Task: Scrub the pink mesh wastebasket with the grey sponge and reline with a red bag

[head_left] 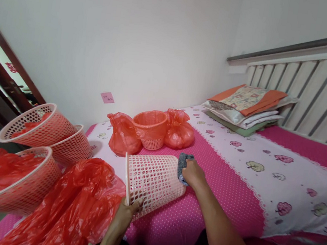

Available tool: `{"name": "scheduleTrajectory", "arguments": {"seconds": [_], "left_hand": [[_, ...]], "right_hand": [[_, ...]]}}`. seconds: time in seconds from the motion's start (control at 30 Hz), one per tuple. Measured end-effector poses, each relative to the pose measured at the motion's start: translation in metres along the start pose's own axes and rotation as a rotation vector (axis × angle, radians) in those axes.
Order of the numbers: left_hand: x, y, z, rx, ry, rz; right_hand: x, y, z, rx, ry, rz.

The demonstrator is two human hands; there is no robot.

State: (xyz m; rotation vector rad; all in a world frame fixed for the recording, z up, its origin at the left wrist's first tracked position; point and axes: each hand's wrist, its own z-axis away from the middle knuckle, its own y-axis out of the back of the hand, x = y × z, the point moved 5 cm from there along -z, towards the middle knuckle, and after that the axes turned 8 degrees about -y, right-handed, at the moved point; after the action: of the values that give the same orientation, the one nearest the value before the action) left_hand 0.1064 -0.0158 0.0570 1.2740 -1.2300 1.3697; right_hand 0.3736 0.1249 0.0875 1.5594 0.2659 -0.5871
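Note:
A pink perforated plastic wastebasket (154, 180) lies tipped on its side over the bed, its rim toward the left. My left hand (130, 209) is closed on the lower part of that rim, thumb on the outer wall. In my right hand (194, 174) is a bunched grey cloth (183, 168), pressed against the basket near its base. The fingers of my right hand are partly hidden behind the cloth. Just left of the basket, a crumpled red plastic bag (77, 204) spreads over the bed edge.
Behind stands a small basket (152, 144) lined with red plastic, between two full red bags (124, 137), (180, 131). More pink baskets (64, 146) holding red plastic crowd the left. Folded bedding (246, 106) lies by the white radiator (319, 88). A patterned sheet covers the bed (230, 189).

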Motion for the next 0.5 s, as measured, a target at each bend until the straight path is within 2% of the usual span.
{"name": "scheduleTrajectory", "arguments": {"seconds": [0.23,0.5], "left_hand": [[0.0020,-0.0007,0.0016,-0.004,-0.005,-0.009],[-0.0005,0.0033,0.0022,0.029,-0.005,-0.018]], "right_hand": [[0.0038,-0.0003,-0.0002,-0.005,0.023,0.012],[0.0068,-0.0056,0.0004,-0.081,0.095,-0.007]]}}
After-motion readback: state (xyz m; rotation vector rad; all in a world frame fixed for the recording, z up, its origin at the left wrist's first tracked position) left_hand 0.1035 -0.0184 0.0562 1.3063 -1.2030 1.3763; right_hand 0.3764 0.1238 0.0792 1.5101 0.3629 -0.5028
